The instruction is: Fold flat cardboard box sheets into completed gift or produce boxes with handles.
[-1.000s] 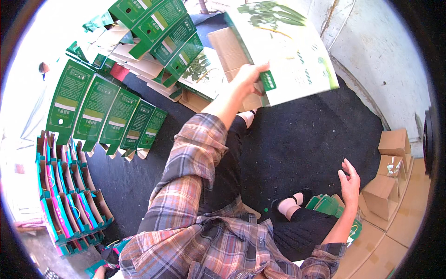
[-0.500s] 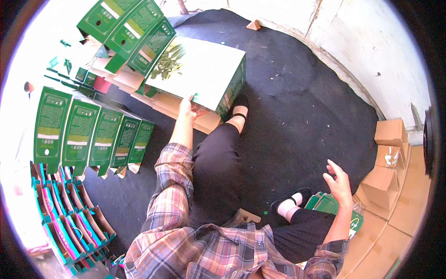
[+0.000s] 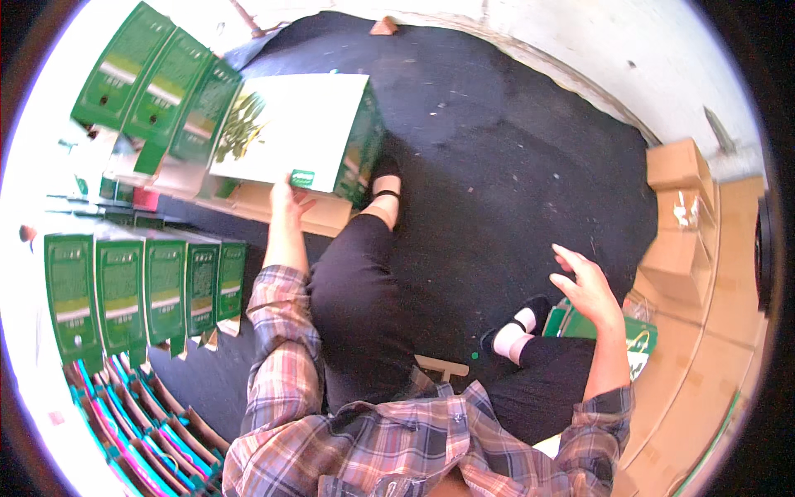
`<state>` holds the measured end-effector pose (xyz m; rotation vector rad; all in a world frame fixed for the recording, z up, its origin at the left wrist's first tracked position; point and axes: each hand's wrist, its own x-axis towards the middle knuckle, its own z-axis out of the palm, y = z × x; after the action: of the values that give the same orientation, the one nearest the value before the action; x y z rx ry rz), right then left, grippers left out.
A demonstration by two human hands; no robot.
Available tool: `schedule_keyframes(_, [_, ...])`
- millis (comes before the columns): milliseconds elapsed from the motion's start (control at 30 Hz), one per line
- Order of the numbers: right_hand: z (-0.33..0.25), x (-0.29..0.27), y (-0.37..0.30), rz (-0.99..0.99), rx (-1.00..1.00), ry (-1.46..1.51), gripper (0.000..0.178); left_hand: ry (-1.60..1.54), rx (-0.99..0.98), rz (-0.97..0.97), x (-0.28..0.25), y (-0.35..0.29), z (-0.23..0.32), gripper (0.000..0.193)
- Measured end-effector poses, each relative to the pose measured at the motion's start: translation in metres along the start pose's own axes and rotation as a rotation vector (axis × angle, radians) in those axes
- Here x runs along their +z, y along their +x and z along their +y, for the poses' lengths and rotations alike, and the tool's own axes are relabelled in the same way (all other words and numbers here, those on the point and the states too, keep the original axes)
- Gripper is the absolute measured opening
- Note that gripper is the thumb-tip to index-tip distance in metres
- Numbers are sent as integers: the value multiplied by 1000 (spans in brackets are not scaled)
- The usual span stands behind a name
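A large carton (image 3: 310, 112) with a white top, a leafy plant picture and a green side lies ahead, left of centre. My left hand (image 3: 288, 203) grips its near edge, thumb at the top by a small green label and fingers below. More green cartons (image 3: 161, 91) lean in a row against its left side. My right hand (image 3: 586, 286) hangs in the air on the right, fingers apart and holding nothing. Beneath and beyond it, beside my right foot, lies a green package (image 3: 644, 335), partly hidden by my forearm and leg.
Another row of green cartons (image 3: 120, 290) stands at the left, above several teal and pink-edged cardboard pieces (image 3: 153, 422). Brown boxes (image 3: 679, 261) line the right side by a pale wall (image 3: 596, 58). Black sheeting (image 3: 489, 174) covers the floor. A brick-coloured chunk (image 3: 384, 26) lies far off.
The view has turned, so the cartons and my left hand sit farther left in it. My left hand keeps its hold at the carton's edge. My right hand stays raised and open.
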<state>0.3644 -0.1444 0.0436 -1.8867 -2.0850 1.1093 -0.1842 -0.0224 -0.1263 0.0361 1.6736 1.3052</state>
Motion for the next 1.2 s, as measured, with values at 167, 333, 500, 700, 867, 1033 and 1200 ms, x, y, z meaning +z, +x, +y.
schedule_keyframes(167, [37,-9,-12,39,-131,-31,52,279,-44,-69,23,-23,-9,82])
schedule_keyframes(333, [24,-17,-2,-66,-181,-91,52,510,227,187,-33,-13,19,86])
schedule_keyframes(500, [18,-29,-13,-57,-144,-69,51,743,669,-179,5,-70,62,68])
schedule_keyframes(700, [20,-34,-26,69,-202,-36,44,1110,887,-664,122,-331,7,55])
schedule_keyframes(867, [27,-48,-40,268,-292,74,47,1479,662,-1040,123,-336,-95,56])
schedule_keyframes(1033, [56,-82,-92,586,-285,503,36,1934,897,-1062,121,-323,-113,61])
schedule_keyframes(1200, [138,-71,-168,953,-91,818,33,1791,961,-1057,132,-318,-118,59])
